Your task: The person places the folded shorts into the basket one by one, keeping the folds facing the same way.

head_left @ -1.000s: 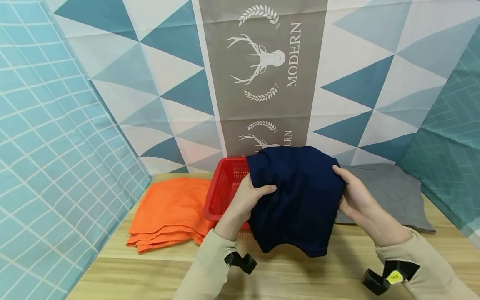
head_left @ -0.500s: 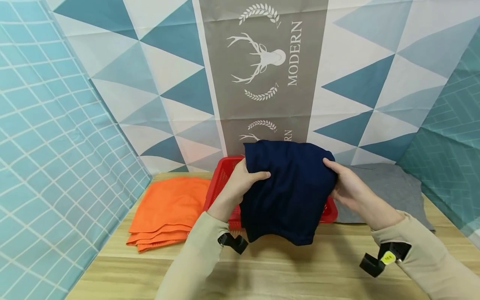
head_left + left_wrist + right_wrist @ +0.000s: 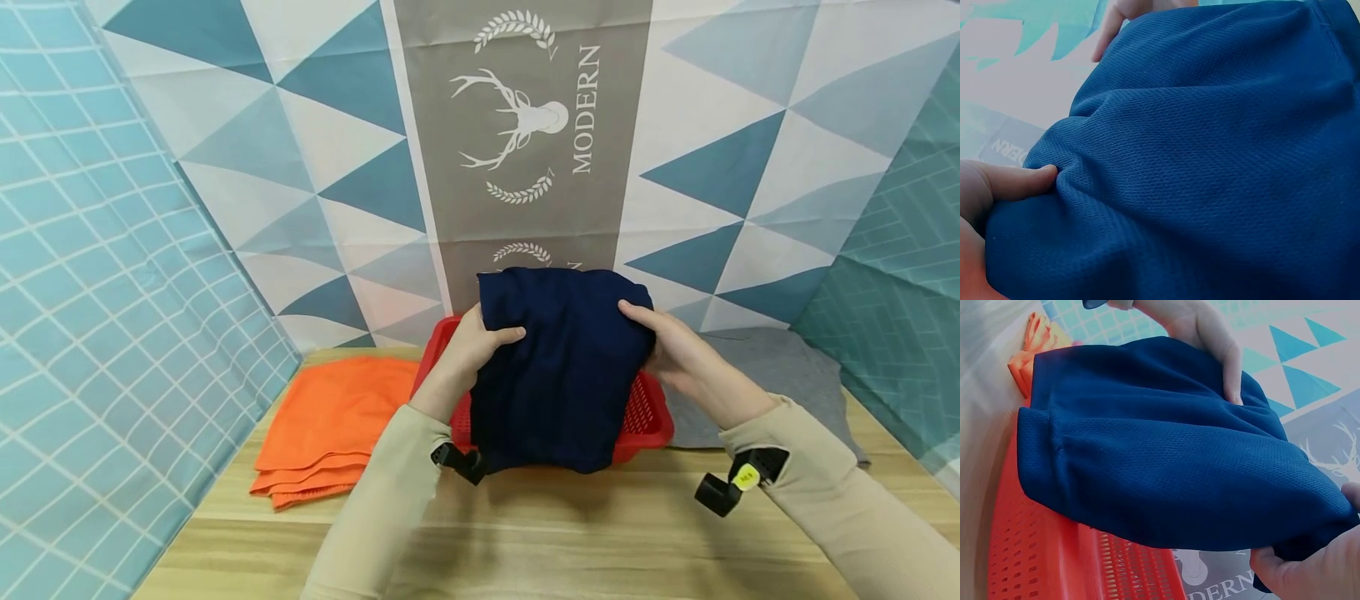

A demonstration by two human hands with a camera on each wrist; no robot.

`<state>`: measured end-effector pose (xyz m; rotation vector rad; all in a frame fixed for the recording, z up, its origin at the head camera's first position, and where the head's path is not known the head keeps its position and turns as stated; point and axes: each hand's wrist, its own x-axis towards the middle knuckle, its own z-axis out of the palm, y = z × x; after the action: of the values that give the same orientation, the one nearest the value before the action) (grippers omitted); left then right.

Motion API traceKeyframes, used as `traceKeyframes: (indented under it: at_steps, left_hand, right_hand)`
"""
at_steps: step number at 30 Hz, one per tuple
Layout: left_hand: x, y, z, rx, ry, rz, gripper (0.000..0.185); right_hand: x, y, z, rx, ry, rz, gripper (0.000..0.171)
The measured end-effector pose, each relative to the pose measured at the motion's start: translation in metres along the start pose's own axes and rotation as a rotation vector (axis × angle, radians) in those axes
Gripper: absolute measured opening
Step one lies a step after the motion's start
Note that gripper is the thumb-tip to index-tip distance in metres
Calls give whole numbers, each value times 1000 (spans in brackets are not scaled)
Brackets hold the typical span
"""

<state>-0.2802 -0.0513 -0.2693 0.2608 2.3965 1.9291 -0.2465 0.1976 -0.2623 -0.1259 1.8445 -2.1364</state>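
A folded navy garment (image 3: 558, 375) of textured knit, with a stitched hem band (image 3: 1038, 453) on its lower edge, hangs between my two hands. My left hand (image 3: 467, 350) pinches its left edge, thumb lying across the front and fingers behind. At the opposite edge my right hand (image 3: 686, 354) holds it the same way, thumb (image 3: 636, 313) on the front near the top corner. Behind and below the garment is a red perforated plastic basket (image 3: 651, 408), its middle covered from the head view. In the right wrist view the hem overhangs the basket's wall (image 3: 1029, 550).
A stack of folded orange cloth (image 3: 330, 421) lies left of the basket. To the right, a grey cloth (image 3: 780, 383) lies flat on the wooden table (image 3: 585, 542). A patterned wall covering (image 3: 337, 167) rises directly behind the basket.
Both hands have carried the navy garment left and away from me, so it now overlaps the middle of the basket. Their grip stays the same. More of the basket's right side shows.
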Motion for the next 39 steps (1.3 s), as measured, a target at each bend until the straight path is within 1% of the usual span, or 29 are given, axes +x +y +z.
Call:
traceKeyframes:
  at_steps: [4, 9, 14, 18, 20, 26, 27, 30, 33, 34, 39]
  left_hand:
    - [6, -1, -2, -12, 13, -16, 66]
    - [10, -6, -4, -19, 28, -40, 69]
    - [17, -16, -5, -9, 36, -41, 71]
    - [21, -25, -6, -3, 27, -46, 68]
    - [22, -29, -6, 3, 16, -50, 65]
    - [23, -44, -3, 7, 8, -52, 63]
    - [20, -42, -2, 11, 7, -54, 63]
    - [21, -49, -1, 32, 7, -60, 66]
    - [22, -56, 0, 65, 10, -81, 66]
    - [26, -62, 0, 69, 13, -83, 66]
    - [27, -69, -1, 102, 11, -82, 62]
  right_hand:
    - [8, -3, 1, 19, -9, -4, 82]
    - [20, -1, 0, 30, -8, -5, 82]
    - [29, 4, -1, 19, -6, -18, 78]
    - [33, 11, -2, 14, -5, -19, 73]
    - [35, 16, -2, 15, -4, -7, 72]
    - [42, 28, -6, 27, -2, 41, 77]
    - [43, 30, -7, 28, -4, 45, 77]
    - [45, 38, -8, 18, 2, 67, 74]
    - [48, 47, -9, 24, 23, 97, 71]
    - [49, 50, -9, 28, 37, 104, 70]
    - [53, 61, -10, 23, 49, 117, 67]
